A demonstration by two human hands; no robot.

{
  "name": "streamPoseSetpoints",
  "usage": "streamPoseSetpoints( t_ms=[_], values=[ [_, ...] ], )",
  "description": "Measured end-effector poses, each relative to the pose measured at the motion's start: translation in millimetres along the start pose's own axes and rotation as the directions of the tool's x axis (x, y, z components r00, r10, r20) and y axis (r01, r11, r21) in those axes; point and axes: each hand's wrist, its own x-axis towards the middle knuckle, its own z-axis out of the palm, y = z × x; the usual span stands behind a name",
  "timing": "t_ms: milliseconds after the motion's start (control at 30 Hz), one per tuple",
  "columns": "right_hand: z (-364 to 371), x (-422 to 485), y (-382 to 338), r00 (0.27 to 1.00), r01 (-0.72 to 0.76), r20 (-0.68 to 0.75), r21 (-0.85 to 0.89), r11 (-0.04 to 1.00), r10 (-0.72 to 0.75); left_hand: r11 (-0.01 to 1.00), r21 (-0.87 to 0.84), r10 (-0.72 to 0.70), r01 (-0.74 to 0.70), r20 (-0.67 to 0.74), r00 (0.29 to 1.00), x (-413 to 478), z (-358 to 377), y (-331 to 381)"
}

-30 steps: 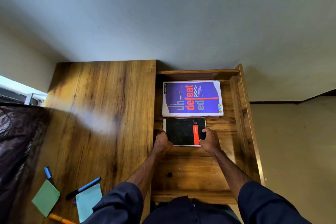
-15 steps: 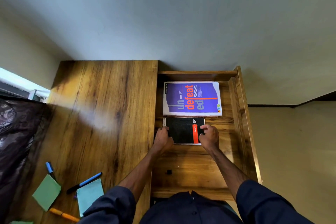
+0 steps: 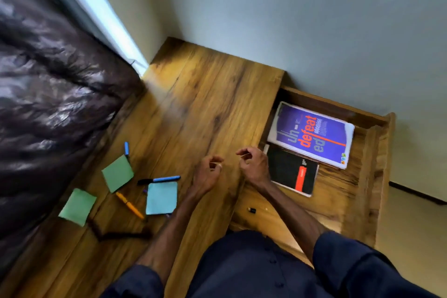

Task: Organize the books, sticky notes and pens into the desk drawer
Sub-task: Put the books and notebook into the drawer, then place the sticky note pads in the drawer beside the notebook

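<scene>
The open drawer (image 3: 367, 191) holds a purple book (image 3: 312, 134) at its back edge, long axis crosswise, and a black notebook (image 3: 291, 170) touching it. Left hand (image 3: 208, 173) and right hand (image 3: 254, 164) hover, fingers loosely curled, empty. Sticky notes (image 3: 161, 197) and pens (image 3: 159, 179) lie near the desk's (image 3: 205, 94) left edge.

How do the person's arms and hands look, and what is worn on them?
Both hands, left hand and right hand, are bare: no gloves, and no rings or watch that I can see. The forearms are uncovered, with dark navy sleeves pushed up near the elbows.
</scene>
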Motion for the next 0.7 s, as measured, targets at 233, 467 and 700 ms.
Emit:
streamPoseSetpoints(
  t_ms=[233, 467, 700],
  values=[
    [73, -30, -51, 0.928, 0.166, 0.337, 0.008, 0.986, -0.159, 0.977, -0.159, -0.183, 0.144, -0.267, 0.946, -42, -53, -63],
    [133, -51, -62, 0.846, 0.204, 0.504, -0.01, 0.979, -0.171, 0.932, -0.287, -0.34, 0.223, -0.474, 0.812, -94, -88, -121],
    [137, -64, -68, 0.857, 0.179, 0.498, -0.041, 0.983, -0.135, 0.9, -0.037, -0.393, 0.434, -0.497, 0.774, -106, -96, -139]
  ],
)
